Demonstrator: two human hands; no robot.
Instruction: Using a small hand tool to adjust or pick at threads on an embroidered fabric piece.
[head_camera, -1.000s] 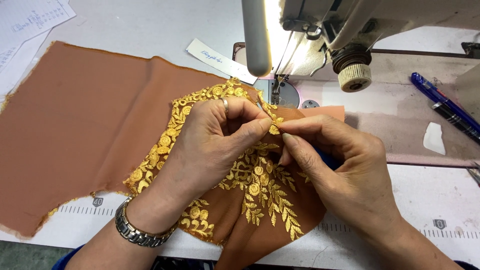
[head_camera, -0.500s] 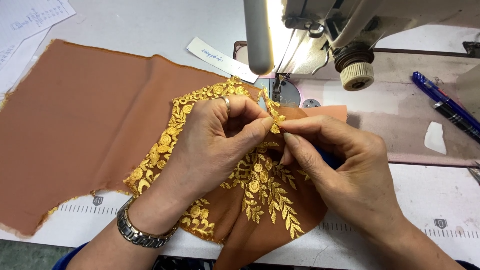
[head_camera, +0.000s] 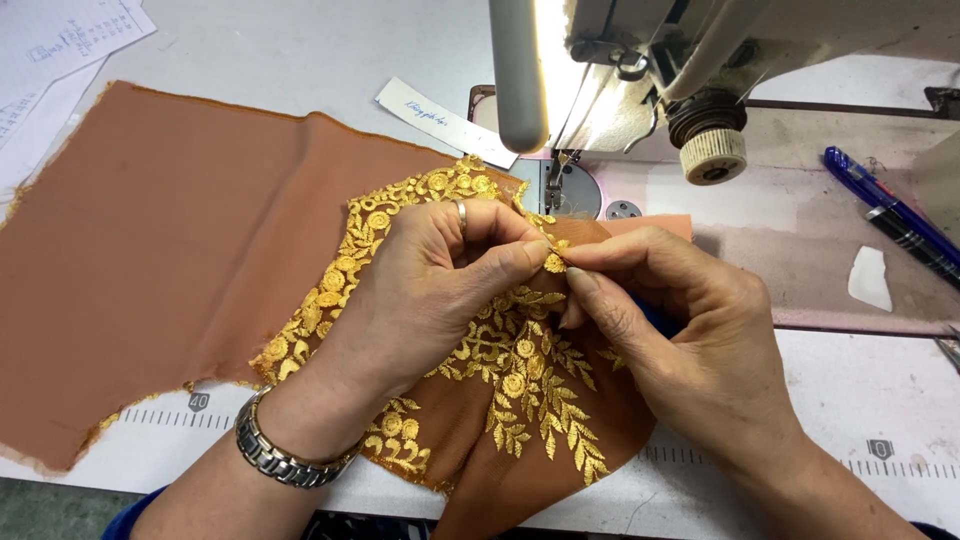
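A gold lace motif (head_camera: 553, 263) is pinched between the fingertips of the left hand (head_camera: 440, 270) and right hand (head_camera: 680, 320), just before the needle; apparently positioning, calling for steady alignment.

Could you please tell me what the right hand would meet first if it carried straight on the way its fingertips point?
Most likely the left hand: the right hand points left, both pinching the gold embroidery.

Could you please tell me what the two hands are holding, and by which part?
Both the left hand and right hand pinch the gold lace at its upper edge, near the needle.
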